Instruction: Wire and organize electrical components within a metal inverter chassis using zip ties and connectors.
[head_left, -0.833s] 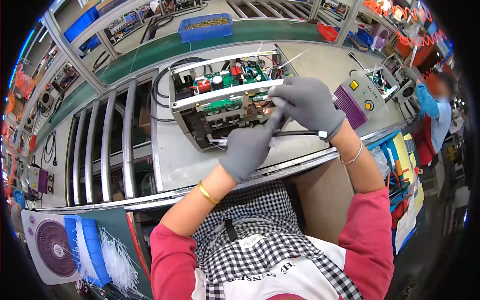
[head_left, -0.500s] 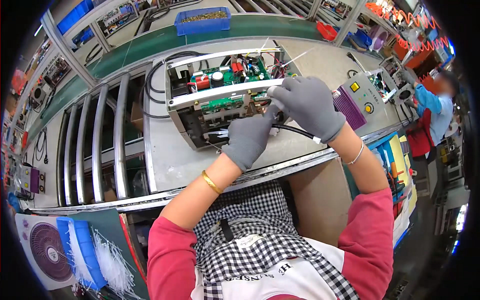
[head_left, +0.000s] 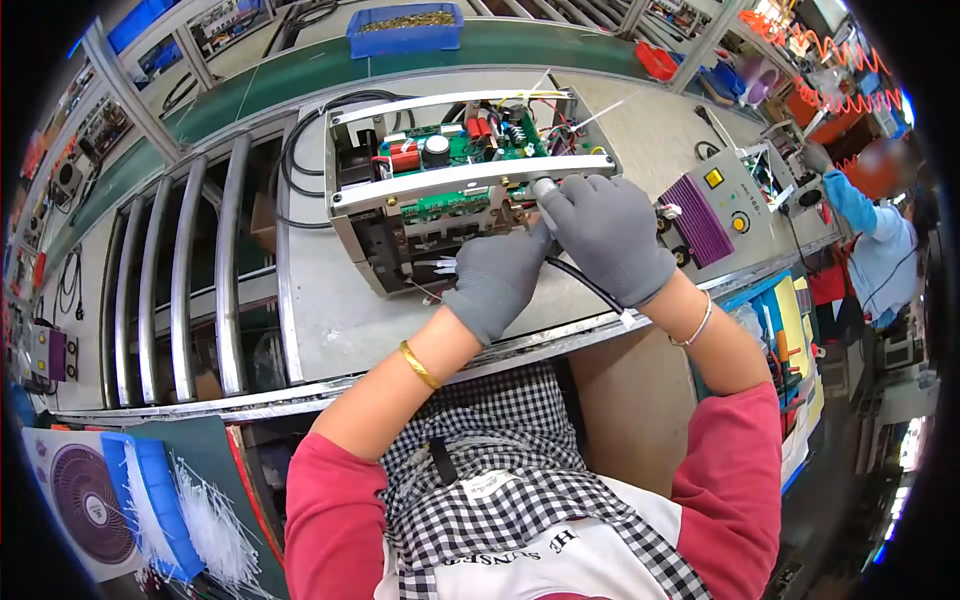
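An open metal-framed electronic unit (head_left: 470, 185) with a green circuit board (head_left: 475, 148) stands tilted on the bench before me. At its near right side my left hand (head_left: 495, 280), in a grey glove, is closed with its fingertips at a black cable (head_left: 592, 287). My right hand (head_left: 608, 238), gloved alike, has its fingers curled together against the frame's near rail, just above the left fingertips. What the right fingers hold is hidden. The cable passes beneath the right hand toward the bench's front edge, ending at a pale tip. White cable ties (head_left: 545, 80) stick up from the unit.
A purple-and-grey unit (head_left: 705, 215) stands to the right; beyond it a person in blue (head_left: 880, 250) works. Metal rollers (head_left: 185, 280) lie left. A blue bin of small brass-coloured parts (head_left: 405, 30) sits on the green conveyor (head_left: 300, 85). A fan (head_left: 90, 505) and white cable ties (head_left: 215, 520) are lower left.
My right hand has turned and shifted slightly left and down, its fingers still at the rail. The cable's loose end has dropped lower. My left hand stays almost in place.
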